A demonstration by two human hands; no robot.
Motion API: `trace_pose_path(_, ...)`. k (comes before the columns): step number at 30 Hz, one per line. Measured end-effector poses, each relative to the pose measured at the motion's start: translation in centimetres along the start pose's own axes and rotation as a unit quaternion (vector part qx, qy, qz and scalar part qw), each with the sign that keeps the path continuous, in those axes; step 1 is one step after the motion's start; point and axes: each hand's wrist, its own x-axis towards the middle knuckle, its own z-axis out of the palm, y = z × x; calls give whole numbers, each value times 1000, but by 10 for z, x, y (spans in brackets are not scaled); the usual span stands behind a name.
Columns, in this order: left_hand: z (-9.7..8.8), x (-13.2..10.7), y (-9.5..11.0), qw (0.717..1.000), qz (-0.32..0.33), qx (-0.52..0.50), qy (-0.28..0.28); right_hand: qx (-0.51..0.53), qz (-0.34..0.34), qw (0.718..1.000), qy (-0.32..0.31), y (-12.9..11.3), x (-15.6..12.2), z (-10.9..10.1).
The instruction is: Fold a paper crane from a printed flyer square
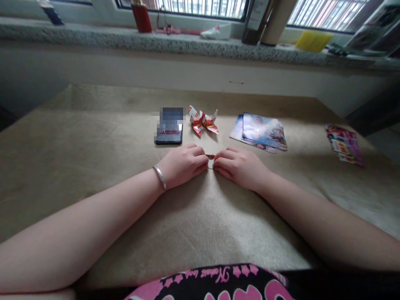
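Note:
Between my two hands is a small piece of folded paper (211, 163), pale in front with a reddish edge at the back; most of it is hidden by my fingers. My left hand (184, 165), with a silver bracelet at the wrist, is closed on its left side. From the right, my right hand (242, 166) pinches its other side. Both hands rest low over the table. Just beyond them lies a red and white folded-paper figure (203, 121) with pointed tips. A phone (168, 127) lies flat past my left hand.
Colourful printed sheets (264, 130) are stacked beyond my right hand. More red and pink printed papers (343, 146) lie near the right edge of the beige-covered table (103, 137). A stone windowsill (187, 46) behind it bears a red container (141, 17), a yellow object (313, 41) and bottles.

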Motion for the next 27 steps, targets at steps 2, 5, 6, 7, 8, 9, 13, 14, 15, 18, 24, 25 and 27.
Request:
trace_pose_path(2,-2,0,-1,1000,8,28,-10,-2,2,1000,2,1,-1,0)
trace_pose_path(5,-6,0,-1,996,31,73,-31,-13,-1,1000,4,2,-2,0)
trace_pose_path(6,-7,1,-1,995,39,84,-39,-18,-3,1000,4,2,-2,0)
trace_pose_path(7,-7,1,-1,993,47,93,-48,-23,-3,1000,5,1,-2,0)
trace_pose_path(8,-8,1,-1,992,53,99,-55,-28,-4,1000,6,1,-2,0)
trace_pose_path(9,-7,0,-2,991,58,102,-59,-32,-3,999,7,1,-2,0)
trace_pose_path(13,-4,0,-3,993,58,92,-48,-51,-5,999,9,2,-1,-1)
trace_pose_path(14,-3,0,-3,994,56,87,-41,-58,-7,998,9,2,-1,-1)
trace_pose_path(15,-3,0,-3,995,53,80,-33,-64,-10,998,9,3,-1,-1)
trace_pose_path(18,-1,1,-4,998,46,53,-6,-76,-10,997,10,4,-2,-1)
trace_pose_path(24,1,0,-3,998,53,17,1,-31,19,999,18,5,-4,0)
trace_pose_path(25,1,0,-3,999,52,13,1,-14,28,999,22,5,-4,1)
trace_pose_path(27,2,0,-3,999,48,8,1,18,48,998,25,5,-4,2)
